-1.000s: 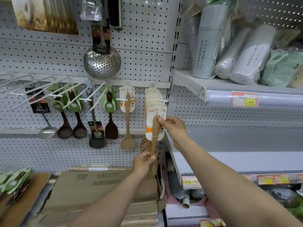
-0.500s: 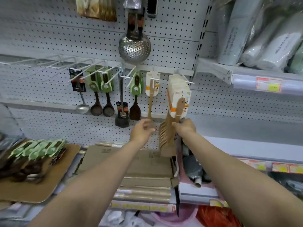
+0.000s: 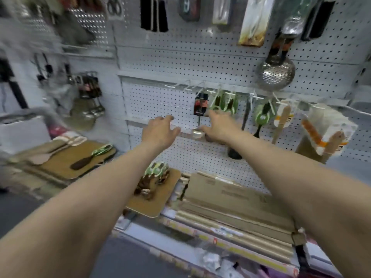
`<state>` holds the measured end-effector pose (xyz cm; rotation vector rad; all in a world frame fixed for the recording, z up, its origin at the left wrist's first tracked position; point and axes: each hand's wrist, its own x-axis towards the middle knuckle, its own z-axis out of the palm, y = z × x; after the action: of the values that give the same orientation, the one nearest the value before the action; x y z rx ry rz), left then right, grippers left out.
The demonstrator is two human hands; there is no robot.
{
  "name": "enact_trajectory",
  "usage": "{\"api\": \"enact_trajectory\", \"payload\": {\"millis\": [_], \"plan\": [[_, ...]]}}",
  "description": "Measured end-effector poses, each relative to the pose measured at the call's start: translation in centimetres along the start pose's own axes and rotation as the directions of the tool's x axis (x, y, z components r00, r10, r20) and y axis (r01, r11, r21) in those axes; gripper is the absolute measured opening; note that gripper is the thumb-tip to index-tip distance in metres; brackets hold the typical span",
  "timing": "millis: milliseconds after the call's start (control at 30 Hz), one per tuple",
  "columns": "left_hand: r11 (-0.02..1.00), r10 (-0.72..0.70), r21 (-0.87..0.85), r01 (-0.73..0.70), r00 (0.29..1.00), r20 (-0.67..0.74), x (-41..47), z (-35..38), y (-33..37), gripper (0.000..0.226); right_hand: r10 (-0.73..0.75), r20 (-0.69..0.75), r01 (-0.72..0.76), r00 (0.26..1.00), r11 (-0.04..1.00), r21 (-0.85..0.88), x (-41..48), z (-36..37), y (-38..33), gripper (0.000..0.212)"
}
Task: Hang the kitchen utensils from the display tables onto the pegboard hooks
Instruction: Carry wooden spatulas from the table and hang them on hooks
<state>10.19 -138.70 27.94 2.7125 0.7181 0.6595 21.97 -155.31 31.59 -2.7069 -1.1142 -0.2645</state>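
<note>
White pegboard (image 3: 180, 57) fills the view from 10 to 2 o'clock, much of it blurred. Flattened cardboard boxes (image 3: 230, 197) lie at 5 o'clock on the low display below it. Two brown boards sit to their left: the near board (image 3: 152, 207) just below centre, the far board (image 3: 60, 167) at 9 o'clock. A steel skimmer (image 3: 276, 74) hangs at 2 o'clock. The left hand (image 3: 160, 133) and right hand (image 3: 218, 127) reach forward at centre, near each other but apart, both holding nothing, fingers loosely spread. The right hand is in front of the bowl of a hung ladle (image 3: 200, 103); whether it touches is unclear. On the hooks from 12 to 3 o'clock hang green-carded spoons (image 3: 222, 103), a pale wooden spatula (image 3: 282, 121) and a bundle of carded spatulas (image 3: 325, 133). Not yet hung: a pile of green-carded dark spoons (image 3: 156, 171) on the near board, and one dark spoon (image 3: 88, 160) beside pale spatulas (image 3: 46, 155) on the far board
</note>
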Motion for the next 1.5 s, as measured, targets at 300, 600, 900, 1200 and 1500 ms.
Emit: {"api": "enact_trajectory", "payload": {"millis": [300,600,900,1200,1500], "plan": [[0.976,-0.154,0.145,0.166,0.984,-0.087,-1.6,-9.9,-17.2,0.056,-0.180,-0.022,0.181,0.983,0.979,0.094,4.7,2.6,-19.7,0.059],[0.937,-0.294,0.153,0.313,0.946,-0.138,1.3,-12.8,-32.0,0.054,-0.308,-0.014,0.307,0.951,0.944,0.124,13.4,7.8,-34.0,0.061],[0.901,-0.383,0.152,0.406,0.910,-0.159,10.9,-16.6,-47.7,0.046,-0.398,0.028,0.384,0.917,0.899,0.210,28.2,13.7,-48.5,0.058],[0.883,-0.421,0.159,0.443,0.894,-0.151,17.7,-16.0,-64.1,0.053,-0.449,0.092,0.424,0.889,0.882,0.207,38.8,21.0,-60.8,0.058],[0.900,-0.411,0.142,0.411,0.911,-0.033,26.1,-11.8,-83.1,0.051,-0.312,0.209,0.263,0.927,0.936,0.235,49.5,33.4,-71.3,0.061]]}}
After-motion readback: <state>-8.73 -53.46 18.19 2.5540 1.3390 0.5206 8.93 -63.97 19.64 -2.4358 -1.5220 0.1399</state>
